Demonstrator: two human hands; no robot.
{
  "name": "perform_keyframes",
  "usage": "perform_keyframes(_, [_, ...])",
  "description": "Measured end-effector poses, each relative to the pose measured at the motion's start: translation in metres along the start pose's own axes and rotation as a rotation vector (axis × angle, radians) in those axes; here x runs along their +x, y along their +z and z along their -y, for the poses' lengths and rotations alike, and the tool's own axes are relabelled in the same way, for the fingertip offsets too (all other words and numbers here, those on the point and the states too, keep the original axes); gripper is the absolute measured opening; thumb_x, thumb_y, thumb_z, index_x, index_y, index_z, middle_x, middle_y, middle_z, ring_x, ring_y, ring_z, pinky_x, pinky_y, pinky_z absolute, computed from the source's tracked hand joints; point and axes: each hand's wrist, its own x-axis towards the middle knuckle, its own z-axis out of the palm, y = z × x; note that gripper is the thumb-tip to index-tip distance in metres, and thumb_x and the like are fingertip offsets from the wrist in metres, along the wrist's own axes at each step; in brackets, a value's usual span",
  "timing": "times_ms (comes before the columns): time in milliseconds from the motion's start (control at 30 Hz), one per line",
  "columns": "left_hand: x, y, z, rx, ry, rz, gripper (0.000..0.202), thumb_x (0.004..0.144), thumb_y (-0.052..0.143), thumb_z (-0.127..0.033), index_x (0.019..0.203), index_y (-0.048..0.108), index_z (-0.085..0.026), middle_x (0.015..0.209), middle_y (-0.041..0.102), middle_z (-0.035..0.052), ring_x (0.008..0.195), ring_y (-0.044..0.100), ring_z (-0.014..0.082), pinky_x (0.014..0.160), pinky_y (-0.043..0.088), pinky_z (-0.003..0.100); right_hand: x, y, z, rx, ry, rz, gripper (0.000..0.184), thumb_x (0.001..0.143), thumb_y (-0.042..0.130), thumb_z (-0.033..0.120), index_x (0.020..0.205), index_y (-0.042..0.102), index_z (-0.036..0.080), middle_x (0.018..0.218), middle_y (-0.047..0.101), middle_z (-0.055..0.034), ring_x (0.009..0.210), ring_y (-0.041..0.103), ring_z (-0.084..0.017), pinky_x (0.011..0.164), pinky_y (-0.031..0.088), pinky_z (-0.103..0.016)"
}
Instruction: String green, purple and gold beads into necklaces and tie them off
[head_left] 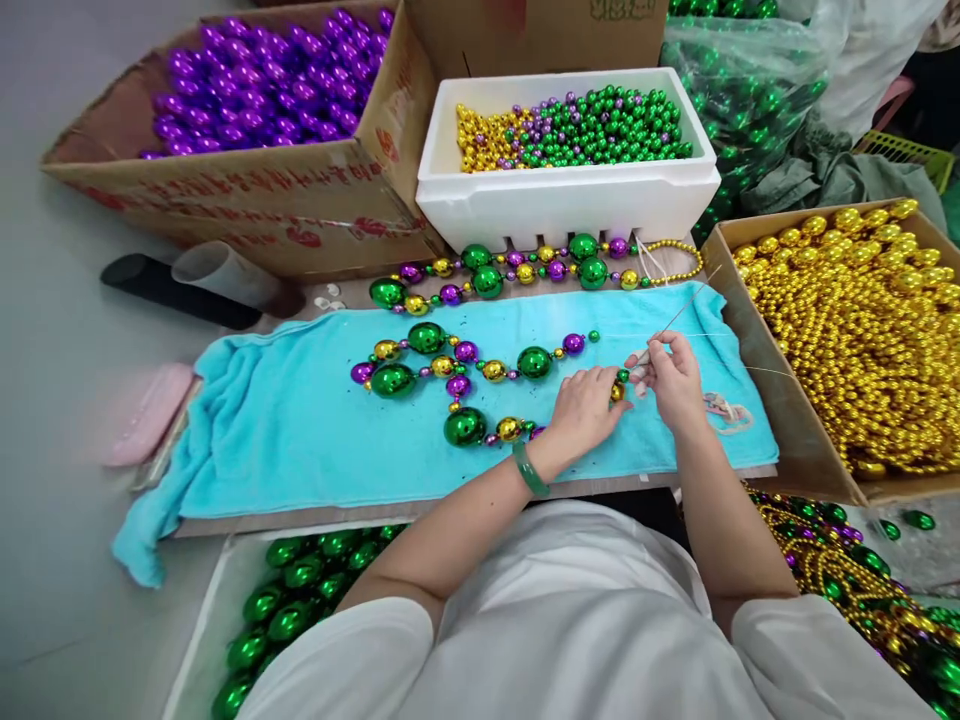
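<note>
Currently right hand (673, 385) has fingers pinched on a thin straight needle (684, 312), left hand (586, 410) has fingers grasping a shiny green-gold-purple round-bead strand (465, 426) lying on the turquoise cloth towel (300, 430).

A: Can any text be read?

B: None. No word, brand or number can be made out.

A: Where is print seen?

B: Rows of red characters (247, 178) are printed along the front wall of a cardboard box (187, 207) at left, blurred past reading. Rounded red emblems (304, 235) are set beneath the upper row, and a smaller red emblem (387, 143) is carried near the corner, all too indistinct to be identified.

A: And at the top?

B: Green print (622, 9) is borne by a cardboard flap (559, 42) behind a white foam box (566, 205). It is cropped by the view's upper edge, its characters undecipherable.
</note>
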Motion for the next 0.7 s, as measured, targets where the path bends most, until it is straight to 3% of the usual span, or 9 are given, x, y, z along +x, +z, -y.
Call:
perform_keyframes(100, [-0.008,0.000,-0.003,0.156,-0.039,0.000,0.029,0.088,0.057,-0.034,0.112,0.056,-0.017,0.104,0.063,0.0083,0.097,0.059,0.0255,0.081,0.043,0.038,-0.002,-0.002,-0.005,0.061,0.055,0.017,0.027,0.071,0.073,0.036,0.086,0.057,0.019,0.070,0.067,-0.0001,0.055,0.061,-0.011,0.047,0.049,-0.020])
perform_keyframes(167, [-0.013,-0.003,-0.005,0.213,-0.049,-0.017,0.029,0.089,0.056,-0.031,0.115,0.054,-0.018,0.105,0.063,0.0079,0.097,0.058,0.0253,0.081,0.042,0.038,-0.003,-0.005,-0.009,0.100,0.092,0.034,0.025,0.070,0.074,0.033,0.084,0.060,0.018,0.072,0.069,-0.0023,0.057,0.062,-0.011,0.047,0.050,-0.021])
perform_keyframes(367, [-0.042,0.001,-0.009,0.282,-0.040,-0.055,0.064,0.086,0.059,-0.039,0.141,0.036,-0.018,0.119,0.059,0.0109,0.102,0.055,0.0279,0.089,0.039,0.042,-0.007,-0.015,-0.012,0.230,0.183,0.055,0.026,0.078,0.069,0.041,0.092,0.055,0.023,0.072,0.070,0.0007,0.053,0.062,-0.011,0.038,0.042,-0.017])
perform_keyframes(567, [-0.070,0.006,0.011,0.315,-0.094,-0.068,0.068,0.088,0.054,-0.042,0.147,0.030,-0.018,0.130,0.055,0.0139,0.108,0.053,0.0299,0.097,0.036,0.045,-0.008,-0.017,-0.016,0.267,0.223,0.039,0.020,0.074,0.072,0.026,0.086,0.059,0.018,0.074,0.070,-0.0027,0.062,0.065,-0.011,0.056,0.054,-0.020])
perform_keyframes(700, [-0.077,0.006,0.024,0.323,-0.112,-0.078,0.071,0.086,0.055,-0.044,0.147,0.031,-0.017,0.132,0.053,0.0152,0.109,0.053,0.0312,0.100,0.035,0.046,-0.011,-0.014,-0.015,0.222,0.202,0.098,0.027,0.078,0.069,0.039,0.091,0.053,0.022,0.078,0.070,-0.0009,0.061,0.064,-0.012,0.046,0.048,-0.019])
